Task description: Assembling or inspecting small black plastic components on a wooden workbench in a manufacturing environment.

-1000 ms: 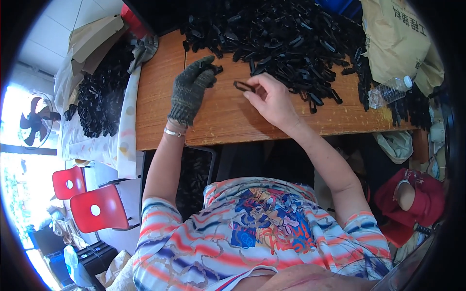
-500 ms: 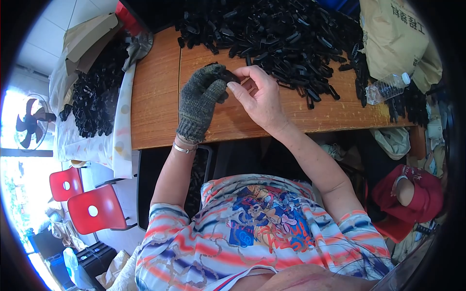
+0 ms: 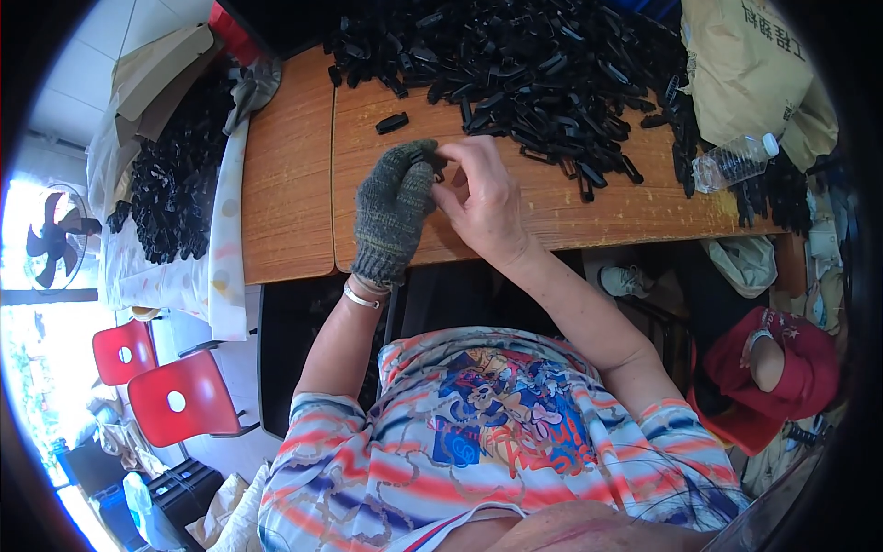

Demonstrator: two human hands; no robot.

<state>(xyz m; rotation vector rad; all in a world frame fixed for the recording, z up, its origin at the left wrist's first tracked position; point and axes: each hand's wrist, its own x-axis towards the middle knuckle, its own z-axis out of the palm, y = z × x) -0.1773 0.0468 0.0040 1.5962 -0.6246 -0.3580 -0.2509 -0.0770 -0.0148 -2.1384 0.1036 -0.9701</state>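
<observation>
Black part: a small dark plastic piece, pinched between the two hands above the near half of the wooden table; mostly hidden by fingers, so its shape cannot be told.
Left hand: in a grey knit glove, fingers curled in, the tips closed on the part from the left.
Right hand: bare, thumb and forefinger nipped on the same part from the right, the other fingers loosely bent; the two hands touch at the fingertips.
Pile: a big heap of like black parts across the far side of the table, just beyond the hands.
Stray part: lies alone on the wood, near the gloved hand and apart from the pile.
Second heap: more black parts on the cloth-covered surface to the left.
Bottle: clear plastic, lying at the right end of the table.
Doing it well: I judge the glove should hold the part steady while the bare fingertips do the fine work; keep the grip low over the table so a dropped piece lands on wood.
Change: a second ago the hands were apart, the right one holding a part alone; half a second ago they met, and now they sit closer together with fingertips joined.
</observation>
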